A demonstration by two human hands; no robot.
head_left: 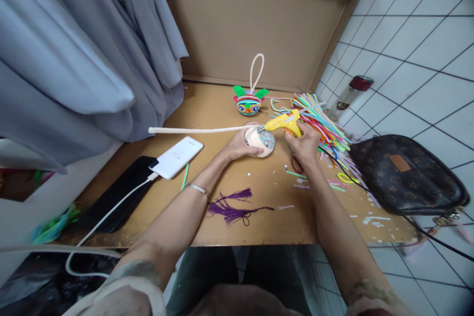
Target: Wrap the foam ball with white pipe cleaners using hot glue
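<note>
My left hand [240, 144] is closed around a ball [265, 145] partly wrapped in a cream band, with a bluish speckled part uncovered. From the ball a long cream pipe cleaner [196, 131] sticks out to the left. My right hand [304, 144] grips a yellow hot glue gun [283, 122] by its handle. The gun's nozzle points left and sits at the top of the ball; I cannot tell whether it touches. Behind the ball stands a colourful lion-head ornament [248, 103] with green ears and a cream loop.
Bundled pipe cleaners [326, 126] lie at the right, beside a brown handbag [411, 173] and a red-capped bottle [351, 96]. Purple tassels [231, 207] lie in front. A white power bank [179, 157] with a cable and a black phone-like slab [118, 197] are left. Grey cloth [111, 49] hangs there.
</note>
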